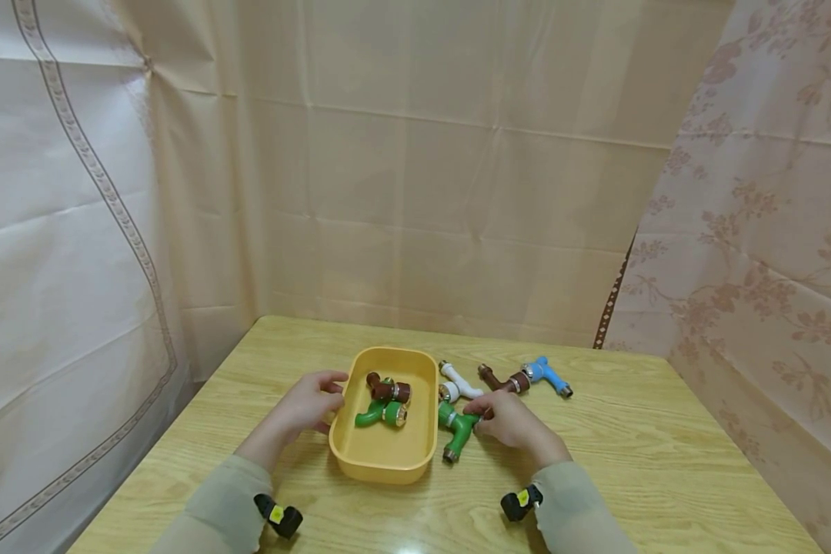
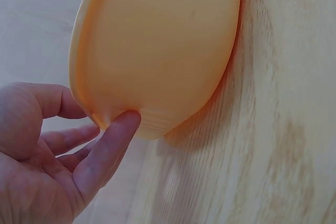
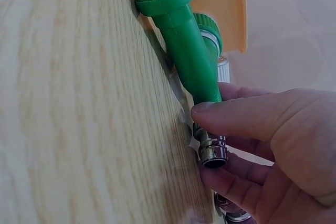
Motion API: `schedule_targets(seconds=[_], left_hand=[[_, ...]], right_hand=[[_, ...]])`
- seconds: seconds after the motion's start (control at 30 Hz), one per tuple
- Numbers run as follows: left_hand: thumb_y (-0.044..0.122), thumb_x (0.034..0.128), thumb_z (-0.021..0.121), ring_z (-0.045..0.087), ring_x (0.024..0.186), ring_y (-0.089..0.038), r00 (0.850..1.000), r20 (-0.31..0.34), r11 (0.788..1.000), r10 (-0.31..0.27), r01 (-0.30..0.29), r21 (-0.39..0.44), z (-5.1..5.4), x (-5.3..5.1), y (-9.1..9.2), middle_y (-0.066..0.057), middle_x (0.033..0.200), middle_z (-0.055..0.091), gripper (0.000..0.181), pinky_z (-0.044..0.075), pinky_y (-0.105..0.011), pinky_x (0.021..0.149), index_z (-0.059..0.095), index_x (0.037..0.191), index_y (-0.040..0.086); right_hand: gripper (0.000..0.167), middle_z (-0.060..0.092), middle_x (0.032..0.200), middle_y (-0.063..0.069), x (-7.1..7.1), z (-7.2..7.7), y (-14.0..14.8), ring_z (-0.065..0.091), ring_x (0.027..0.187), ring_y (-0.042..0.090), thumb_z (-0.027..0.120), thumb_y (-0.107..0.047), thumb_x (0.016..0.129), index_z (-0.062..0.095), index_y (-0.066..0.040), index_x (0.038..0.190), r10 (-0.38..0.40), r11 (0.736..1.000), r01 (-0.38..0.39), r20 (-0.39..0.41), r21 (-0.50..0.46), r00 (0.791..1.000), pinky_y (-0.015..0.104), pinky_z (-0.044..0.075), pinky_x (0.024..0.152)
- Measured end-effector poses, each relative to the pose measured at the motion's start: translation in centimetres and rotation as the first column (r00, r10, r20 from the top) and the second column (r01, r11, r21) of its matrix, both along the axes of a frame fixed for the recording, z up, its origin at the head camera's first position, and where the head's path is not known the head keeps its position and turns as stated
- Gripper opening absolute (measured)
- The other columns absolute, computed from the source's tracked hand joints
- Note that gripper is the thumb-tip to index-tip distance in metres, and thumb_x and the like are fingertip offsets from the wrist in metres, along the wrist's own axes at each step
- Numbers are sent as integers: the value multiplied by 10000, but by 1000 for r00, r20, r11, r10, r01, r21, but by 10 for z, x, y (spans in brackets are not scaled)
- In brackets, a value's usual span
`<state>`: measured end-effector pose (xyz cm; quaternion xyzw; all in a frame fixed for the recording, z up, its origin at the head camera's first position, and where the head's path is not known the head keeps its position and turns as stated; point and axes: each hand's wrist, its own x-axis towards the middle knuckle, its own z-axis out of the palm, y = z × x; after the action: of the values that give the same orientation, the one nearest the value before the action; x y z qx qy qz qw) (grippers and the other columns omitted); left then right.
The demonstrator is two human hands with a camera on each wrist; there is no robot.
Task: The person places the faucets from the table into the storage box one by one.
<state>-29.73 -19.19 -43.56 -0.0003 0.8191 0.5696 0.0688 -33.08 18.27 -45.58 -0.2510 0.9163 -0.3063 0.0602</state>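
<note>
Pinching green faucet (image 1: 461, 433) with right grip (image 1: 515, 423), just beside yellow basin (image 1: 384, 472); grasping basin edge with left grip (image 1: 309, 402).

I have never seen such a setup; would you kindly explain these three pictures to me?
There is no robot here, just a person's left hand and right hand. A head camera takes the wide picture, looking forward and down; small wrist cameras take the two close ones. The left hand touches a yellow box, while the right pinches a green tap. On the table nearby lie a white tap, a brown tap and a blue tap; the box holds brown and green taps.
</note>
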Motion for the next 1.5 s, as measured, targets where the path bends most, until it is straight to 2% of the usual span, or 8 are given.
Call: schedule_targets(seconds=[0.17,0.4,0.53,0.73,0.83,1.03,1.33,1.5], left_hand=[[19,926,596,628,976,-309,1000,-1,1000,0,0,7,1,1,0,-205,1222,563,525,627,-431,609,528,1446,16],[14,927,595,631,972,-305,1000,-6,1000,-8,8,4,3,3,0,-211,1225,562,528,627,-435,609,519,1449,6],[17,927,594,635,972,-307,1000,-8,1000,-7,7,-3,3,3,0,-209,1222,565,524,627,-432,608,524,1446,10],[18,927,590,632,991,-313,1000,-5,1000,-13,13,0,3,2,-1,-213,1239,558,528,627,-435,613,518,1450,8],[20,925,593,632,988,-314,1000,-2,1000,-8,8,1,3,2,-1,-211,1236,561,527,627,-433,614,524,1447,13],[15,920,595,633,975,-304,1000,-1,1000,-2,2,4,2,2,0,-197,1218,567,530,627,-433,607,530,1446,19],[8,919,594,628,981,-306,1000,0,1000,-5,5,5,1,2,-1,-200,1222,558,534,626,-435,607,526,1448,15],[2,910,595,625,981,-305,1000,0,1000,-3,3,10,1,3,-1,-201,1226,554,537,626,-440,605,530,1443,11]], right_hand=[[327,719,1055,-22,0,1,0,621,899,149,714,34,895,768,-138,1167,-5,1000,5,-3,7,1000,355,553,773],[307,720,1053,-26,0,0,2,628,901,139,728,15,895,771,-140,1157,17,1000,-17,-49,12,999,378,563,773],[300,723,1067,-31,-1,0,3,628,900,121,735,2,896,775,-150,1152,20,1000,-19,-76,12,997,350,561,765],[303,716,1016,-54,-2,1,4,592,798,103,742,13,878,780,-118,1149,19,1000,-18,-129,9,991,284,524,672],[293,714,1016,-59,-1,2,4,578,782,99,747,6,879,783,-117,1142,20,1000,-18,-159,13,987,280,516,673],[277,725,1057,-47,-2,2,6,628,866,142,763,-11,877,792,-137,1122,-10,1000,11,-201,3,979,339,554,755],[270,717,1064,-50,-1,5,6,661,976,181,761,-28,890,798,-196,1099,-82,996,71,-215,-61,973,402,578,832],[268,732,1049,-17,0,9,6,674,930,170,768,-21,881,790,-138,1121,-110,992,90,-234,-91,966,357,579,789]])
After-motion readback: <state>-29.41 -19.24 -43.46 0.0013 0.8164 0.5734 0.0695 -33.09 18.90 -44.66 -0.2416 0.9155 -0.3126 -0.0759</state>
